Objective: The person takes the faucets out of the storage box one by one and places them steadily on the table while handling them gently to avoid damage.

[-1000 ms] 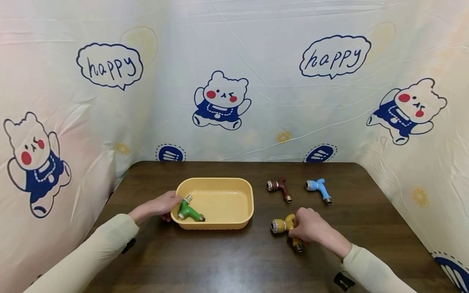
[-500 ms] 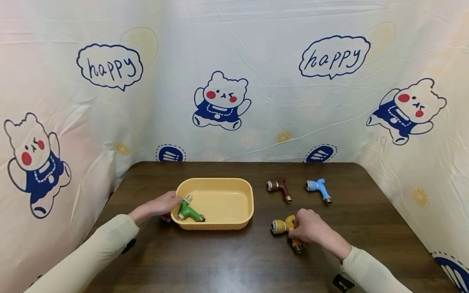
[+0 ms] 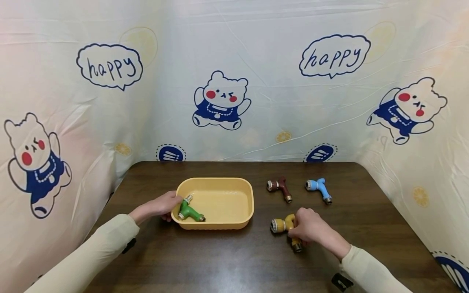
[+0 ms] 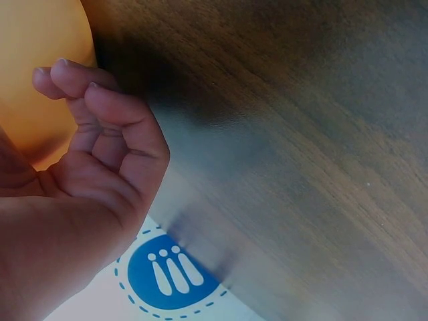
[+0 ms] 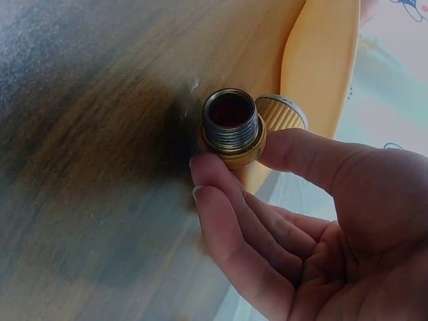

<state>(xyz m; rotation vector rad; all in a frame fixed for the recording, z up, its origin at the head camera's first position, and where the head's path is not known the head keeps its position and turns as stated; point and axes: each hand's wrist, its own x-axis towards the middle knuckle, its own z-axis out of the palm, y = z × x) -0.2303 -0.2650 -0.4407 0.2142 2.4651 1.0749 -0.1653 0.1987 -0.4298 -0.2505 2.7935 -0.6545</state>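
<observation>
A yellow water tap (image 3: 279, 226) lies at the table's right front, and my right hand (image 3: 312, 228) pinches its body between thumb and fingers. In the right wrist view, the tap's threaded metal end (image 5: 231, 130) faces the camera, with its ribbed knob (image 5: 281, 115) behind. My left hand (image 3: 165, 204) grips the left rim of a yellow plastic basin (image 3: 229, 205). Its fingers (image 4: 124, 107) curl against the basin's outer side in the left wrist view; the thumb is hidden there. Inside the basin, at the left, lies a green tap (image 3: 189, 212).
Behind my right hand a dark red tap (image 3: 282, 188) and a light blue tap (image 3: 320, 189) lie side by side. Everything stands on a dark wooden table (image 3: 220, 260). Patterned cloth (image 3: 267, 93) hangs around the back and sides.
Almost nothing differs. The yellow tap and my right hand shift very slightly; my left hand and the basin stay where they were.
</observation>
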